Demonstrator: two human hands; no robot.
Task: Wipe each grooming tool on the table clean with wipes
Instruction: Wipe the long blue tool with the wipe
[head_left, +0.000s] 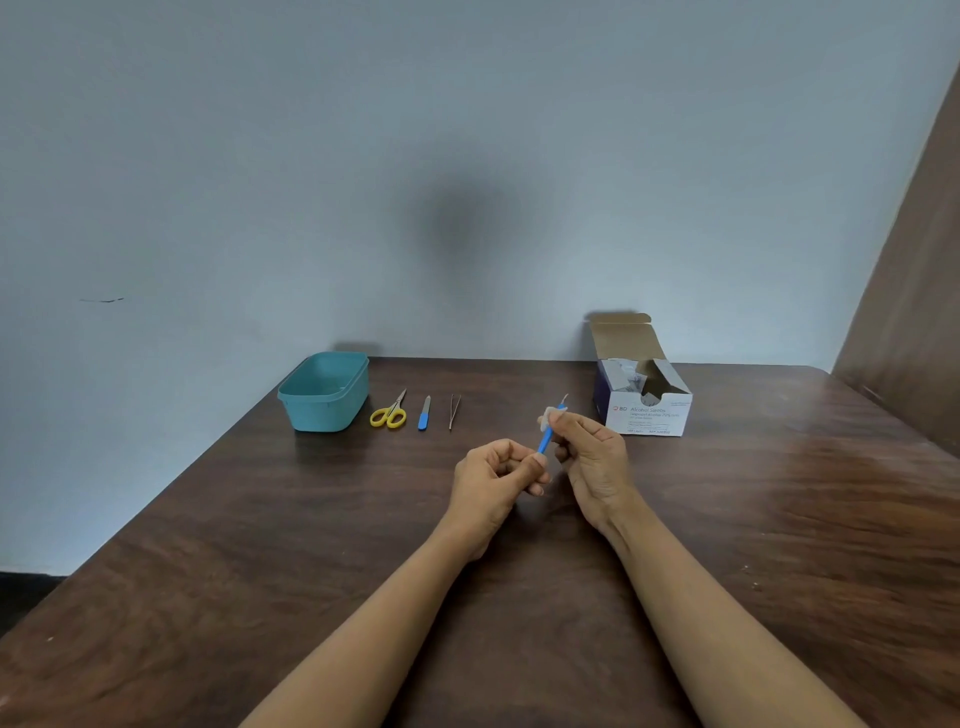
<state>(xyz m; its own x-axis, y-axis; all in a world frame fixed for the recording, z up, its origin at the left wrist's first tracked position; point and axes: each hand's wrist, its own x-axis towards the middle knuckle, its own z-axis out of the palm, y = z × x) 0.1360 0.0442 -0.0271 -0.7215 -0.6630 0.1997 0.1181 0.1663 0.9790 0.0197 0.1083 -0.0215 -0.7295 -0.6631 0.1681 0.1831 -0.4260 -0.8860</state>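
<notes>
Two bare forearms reach in from the near edge over a dark wooden table (779, 519). The left hand (493, 480) is curled into a loose fist, thumb and forefinger pinched on the lower end of a slim blue-handled tool (546, 439). The tool slants up and away to the right, out of that pinch and toward the right hand (592, 457). The right hand's fingertips close around a small white wipe (549, 417), which is wrapped about the upper part of the blue handle, just below the thin metal tip that sticks out past it. So the tool is held off the table between the two hands: bottom end in the left grip, upper part inside the wipe in the right grip, tip free beyond both.

Farther back, three more tools lie in a row on the table, each pointing away from the person and apart from its neighbours: tweezers (454, 411) nearest the hands, then a nail file (424, 413) with a blue handle, then small scissors (389, 412) with yellow loops. Just left of the scissors stands an open teal plastic tub (323, 392). To the right of the hands, near the table's far edge, sits a white box of alcohol swabs (644, 395), its lid flap standing open against the pale wall (467, 130).
</notes>
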